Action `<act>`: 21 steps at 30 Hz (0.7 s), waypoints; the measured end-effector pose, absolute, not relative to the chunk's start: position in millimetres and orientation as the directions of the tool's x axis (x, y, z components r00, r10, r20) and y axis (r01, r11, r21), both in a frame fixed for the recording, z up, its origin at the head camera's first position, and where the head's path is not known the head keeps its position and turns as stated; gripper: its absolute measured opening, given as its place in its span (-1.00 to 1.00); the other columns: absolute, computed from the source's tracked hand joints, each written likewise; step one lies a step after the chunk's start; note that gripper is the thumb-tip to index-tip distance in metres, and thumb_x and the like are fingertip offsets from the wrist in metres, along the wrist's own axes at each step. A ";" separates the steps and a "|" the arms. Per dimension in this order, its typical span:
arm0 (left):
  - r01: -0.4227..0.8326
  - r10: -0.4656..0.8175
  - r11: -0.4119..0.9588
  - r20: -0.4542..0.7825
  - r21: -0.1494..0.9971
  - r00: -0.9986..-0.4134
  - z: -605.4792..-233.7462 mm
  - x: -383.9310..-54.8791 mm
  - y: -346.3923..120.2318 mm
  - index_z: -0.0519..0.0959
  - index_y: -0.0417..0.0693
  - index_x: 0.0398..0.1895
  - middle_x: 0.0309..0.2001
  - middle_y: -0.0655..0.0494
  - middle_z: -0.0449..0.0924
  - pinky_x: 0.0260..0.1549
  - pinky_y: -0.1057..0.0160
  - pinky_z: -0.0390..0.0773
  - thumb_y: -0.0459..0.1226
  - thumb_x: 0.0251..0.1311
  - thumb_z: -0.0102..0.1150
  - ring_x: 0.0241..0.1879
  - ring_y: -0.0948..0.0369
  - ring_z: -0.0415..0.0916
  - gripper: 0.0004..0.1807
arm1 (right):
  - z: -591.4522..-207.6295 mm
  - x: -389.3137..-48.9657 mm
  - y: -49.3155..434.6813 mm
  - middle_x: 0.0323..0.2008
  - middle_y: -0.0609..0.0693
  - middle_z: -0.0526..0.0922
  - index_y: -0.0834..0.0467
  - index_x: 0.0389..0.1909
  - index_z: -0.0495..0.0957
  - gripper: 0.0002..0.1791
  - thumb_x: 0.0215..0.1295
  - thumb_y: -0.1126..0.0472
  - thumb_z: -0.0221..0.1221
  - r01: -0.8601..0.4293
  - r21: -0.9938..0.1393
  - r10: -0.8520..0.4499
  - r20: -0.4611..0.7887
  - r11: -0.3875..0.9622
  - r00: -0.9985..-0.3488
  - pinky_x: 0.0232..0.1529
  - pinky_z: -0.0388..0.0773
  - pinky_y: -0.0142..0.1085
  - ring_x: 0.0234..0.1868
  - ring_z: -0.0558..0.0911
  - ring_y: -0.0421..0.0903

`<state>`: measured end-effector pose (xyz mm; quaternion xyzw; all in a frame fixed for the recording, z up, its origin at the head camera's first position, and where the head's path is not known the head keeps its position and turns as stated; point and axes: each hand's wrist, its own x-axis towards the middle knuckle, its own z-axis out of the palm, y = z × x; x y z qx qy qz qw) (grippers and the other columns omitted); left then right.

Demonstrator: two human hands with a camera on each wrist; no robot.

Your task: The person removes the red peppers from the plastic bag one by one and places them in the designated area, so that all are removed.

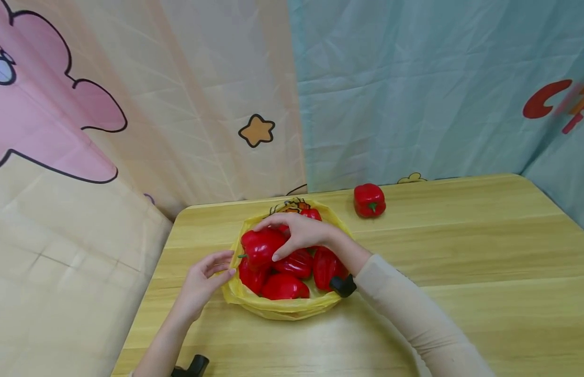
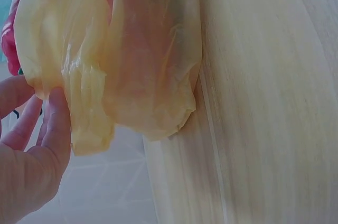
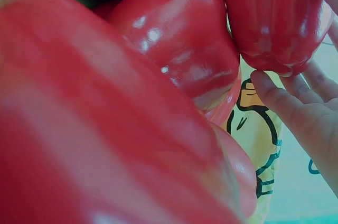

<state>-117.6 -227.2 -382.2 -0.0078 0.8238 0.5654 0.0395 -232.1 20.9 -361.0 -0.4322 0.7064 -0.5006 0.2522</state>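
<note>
A yellow plastic bag point(image 1: 292, 312) stands wide at the mouth on the table, with several red bell peppers point(image 1: 284, 287) inside. My right hand point(image 1: 302, 231) reaches over the bag and grips one red bell pepper point(image 1: 260, 250) at its left side, above the others. In the right wrist view, fingers and thumb hold this bell pepper point(image 3: 277, 18) near its blunt end. At the bag's left rim, my left hand point(image 1: 204, 280) pinches the edge. The left wrist view shows thumb and fingertips on the thin plastic of the bag point(image 2: 87, 92).
One more red bell pepper point(image 1: 369, 201) lies at the table's back edge, right of the bag. The wooden table point(image 1: 461, 235) extends far to the right. Curtains point(image 1: 405, 94) with cartoon prints hang right behind it. The table's left edge is close to my left arm.
</note>
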 end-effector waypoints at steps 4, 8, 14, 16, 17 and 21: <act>-0.066 0.027 0.357 -0.080 0.932 -0.996 -383.8 -116.8 -227.4 0.43 -0.27 0.13 0.11 -0.13 0.43 -0.18 0.42 0.53 -0.36 0.14 0.23 -0.02 0.07 0.44 -0.54 | -363.1 -232.6 19.9 0.11 -0.10 0.44 0.01 0.21 0.39 -0.31 -0.01 0.25 0.37 -0.345 -0.930 -0.870 0.064 0.125 -0.489 0.00 0.48 -0.24 0.08 0.42 -0.12; -0.066 0.028 0.357 -0.081 0.932 -0.996 -385.0 -116.6 -228.0 0.43 -0.25 0.14 0.11 -0.12 0.43 -0.18 0.42 0.52 -0.35 0.14 0.24 -0.03 0.12 0.44 -0.53 | -364.7 -233.0 19.5 0.10 -0.11 0.44 0.00 0.21 0.39 -0.31 -0.01 0.23 0.38 -0.358 -0.924 -0.868 0.066 0.133 -0.493 -0.01 0.48 -0.25 0.08 0.41 -0.12; -0.058 0.032 0.343 -0.073 0.938 -0.997 -383.3 -117.3 -228.8 0.42 -0.28 0.14 0.11 -0.14 0.43 -0.18 0.42 0.53 -0.34 0.14 0.24 -0.06 0.19 0.45 -0.52 | -364.6 -232.9 18.6 0.11 -0.12 0.43 -0.01 0.21 0.39 -0.31 -0.01 0.22 0.38 -0.368 -0.920 -0.863 0.071 0.137 -0.500 0.00 0.48 -0.25 0.10 0.39 -0.12; -0.055 0.035 0.340 -0.071 0.939 -0.997 -382.3 -117.4 -228.9 0.42 -0.29 0.14 0.10 -0.15 0.43 -0.18 0.42 0.53 -0.35 0.14 0.24 -0.07 0.19 0.45 -0.52 | -364.4 -233.3 18.4 0.11 -0.13 0.43 -0.01 0.21 0.39 -0.30 -0.02 0.22 0.39 -0.378 -0.916 -0.864 0.076 0.137 -0.497 0.00 0.47 -0.26 0.10 0.39 -0.13; -0.056 0.034 0.338 -0.072 0.939 -0.997 -382.1 -117.4 -228.9 0.42 -0.29 0.14 0.10 -0.16 0.42 -0.18 0.42 0.53 -0.36 0.13 0.24 -0.07 0.19 0.46 -0.52 | -364.3 -233.5 18.2 0.11 -0.13 0.43 -0.01 0.21 0.39 -0.30 -0.02 0.23 0.39 -0.385 -0.914 -0.866 0.082 0.132 -0.493 0.01 0.47 -0.26 0.10 0.39 -0.13; -0.054 0.036 0.337 -0.070 0.940 -0.997 -381.1 -117.2 -228.5 0.42 -0.30 0.14 0.11 -0.16 0.42 -0.18 0.42 0.53 -0.36 0.14 0.23 -0.06 0.19 0.45 -0.52 | -364.3 -233.8 18.4 0.11 -0.13 0.43 0.00 0.21 0.39 -0.30 -0.02 0.23 0.39 -0.403 -0.907 -0.872 0.099 0.119 -0.480 0.02 0.46 -0.27 0.09 0.39 -0.14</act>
